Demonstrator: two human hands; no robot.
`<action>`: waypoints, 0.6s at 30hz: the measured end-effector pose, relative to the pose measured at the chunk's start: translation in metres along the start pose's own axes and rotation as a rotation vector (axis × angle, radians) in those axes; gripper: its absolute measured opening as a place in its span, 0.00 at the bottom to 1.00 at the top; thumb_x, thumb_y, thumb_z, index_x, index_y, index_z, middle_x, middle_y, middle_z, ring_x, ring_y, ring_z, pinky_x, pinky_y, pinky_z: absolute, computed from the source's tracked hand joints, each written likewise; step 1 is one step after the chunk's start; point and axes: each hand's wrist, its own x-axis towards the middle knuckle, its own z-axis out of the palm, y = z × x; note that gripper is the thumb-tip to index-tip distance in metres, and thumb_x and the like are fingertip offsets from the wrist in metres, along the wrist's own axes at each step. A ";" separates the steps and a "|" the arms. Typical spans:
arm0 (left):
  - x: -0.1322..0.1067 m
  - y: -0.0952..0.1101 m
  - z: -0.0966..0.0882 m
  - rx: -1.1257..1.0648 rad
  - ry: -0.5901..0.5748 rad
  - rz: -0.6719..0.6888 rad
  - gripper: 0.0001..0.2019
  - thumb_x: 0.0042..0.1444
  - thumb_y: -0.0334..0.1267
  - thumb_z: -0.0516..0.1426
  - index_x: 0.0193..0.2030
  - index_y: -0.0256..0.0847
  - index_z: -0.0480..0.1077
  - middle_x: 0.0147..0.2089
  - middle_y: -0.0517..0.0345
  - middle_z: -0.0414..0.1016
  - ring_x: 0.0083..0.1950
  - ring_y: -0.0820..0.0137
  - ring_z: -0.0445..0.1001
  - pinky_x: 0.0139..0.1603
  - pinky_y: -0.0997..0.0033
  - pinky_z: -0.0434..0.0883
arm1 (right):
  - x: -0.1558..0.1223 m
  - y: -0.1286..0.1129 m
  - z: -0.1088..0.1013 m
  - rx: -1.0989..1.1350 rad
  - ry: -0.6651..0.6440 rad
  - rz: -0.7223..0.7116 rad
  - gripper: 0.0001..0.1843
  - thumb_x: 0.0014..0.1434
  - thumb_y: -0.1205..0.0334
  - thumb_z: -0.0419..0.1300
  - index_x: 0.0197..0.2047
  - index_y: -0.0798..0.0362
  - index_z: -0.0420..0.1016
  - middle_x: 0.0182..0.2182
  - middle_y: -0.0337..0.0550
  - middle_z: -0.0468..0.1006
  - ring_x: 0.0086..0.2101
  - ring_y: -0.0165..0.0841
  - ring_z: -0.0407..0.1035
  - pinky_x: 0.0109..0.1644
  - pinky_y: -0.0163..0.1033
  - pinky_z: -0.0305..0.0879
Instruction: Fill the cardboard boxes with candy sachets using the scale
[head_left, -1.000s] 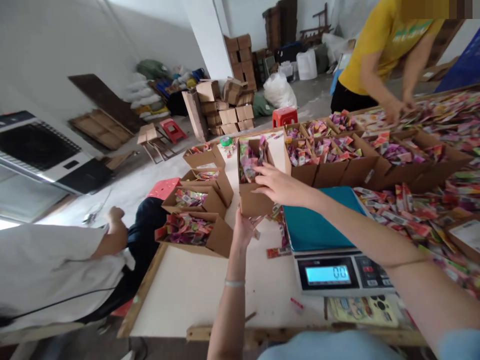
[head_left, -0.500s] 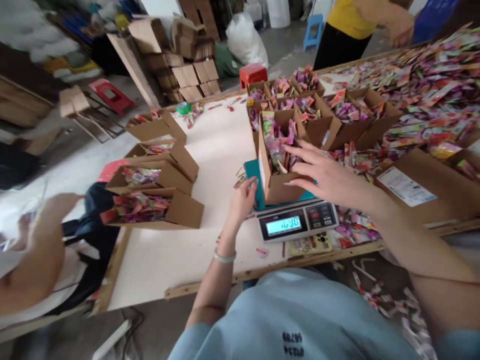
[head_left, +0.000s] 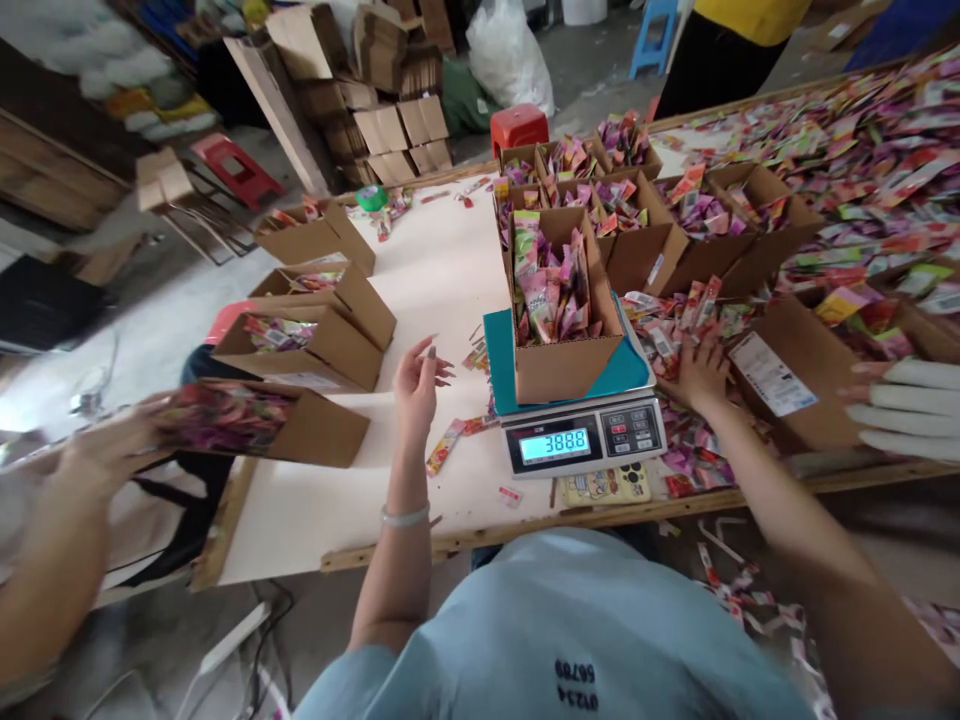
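A cardboard box (head_left: 566, 372) filled with small candy-like packets (head_left: 551, 290) stands on the teal top of a digital scale (head_left: 589, 437), whose display is lit. My left hand (head_left: 417, 380) hovers left of the scale, fingers apart, holding nothing. Beneath and beside it, a few loose packets (head_left: 445, 447) lie on the white tabletop. To the right of the scale, my right hand (head_left: 702, 372) rests with spread fingers on a heap of loose packets (head_left: 675, 325); nothing shows gripped in it.
More filled boxes (head_left: 637, 255) stand behind the scale. A large packet pile (head_left: 885, 150) covers the table's right. At left, a co-worker's hand (head_left: 112, 440) holds a filled box (head_left: 319, 428); at right, a gloved hand (head_left: 911, 405) is beside another box (head_left: 799, 370). A phone (head_left: 606, 486) lies under the scale's front.
My right hand has left the box on the scale and moved right onto the loose packets. My left hand has drawn away leftward. The left co-worker has taken hold of the nearest box.
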 end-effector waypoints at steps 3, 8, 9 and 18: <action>0.001 0.007 0.019 -0.025 -0.040 0.035 0.25 0.57 0.56 0.66 0.54 0.40 0.76 0.31 0.59 0.78 0.29 0.75 0.78 0.26 0.79 0.71 | -0.006 -0.011 0.014 -0.004 0.018 0.045 0.50 0.68 0.37 0.54 0.79 0.62 0.46 0.74 0.78 0.47 0.69 0.69 0.51 0.66 0.65 0.57; -0.001 0.018 0.031 -0.050 -0.060 0.115 0.24 0.59 0.57 0.65 0.54 0.41 0.76 0.34 0.58 0.79 0.30 0.75 0.79 0.29 0.77 0.73 | -0.006 -0.006 -0.001 -0.124 0.036 -0.125 0.33 0.72 0.55 0.44 0.76 0.59 0.57 0.67 0.73 0.63 0.60 0.59 0.62 0.58 0.58 0.63; -0.001 0.019 0.031 -0.052 -0.057 0.124 0.24 0.59 0.57 0.65 0.54 0.41 0.76 0.34 0.59 0.79 0.30 0.75 0.78 0.29 0.77 0.73 | -0.006 -0.003 -0.006 -0.139 0.020 -0.173 0.32 0.72 0.60 0.43 0.75 0.60 0.59 0.63 0.72 0.67 0.59 0.56 0.63 0.56 0.56 0.64; 0.002 0.013 0.018 -0.050 -0.022 0.127 0.25 0.58 0.58 0.65 0.54 0.42 0.77 0.32 0.58 0.79 0.33 0.73 0.80 0.30 0.77 0.74 | 0.014 0.008 -0.073 0.016 0.085 -0.118 0.24 0.69 0.63 0.47 0.60 0.56 0.78 0.54 0.60 0.77 0.53 0.48 0.71 0.52 0.45 0.69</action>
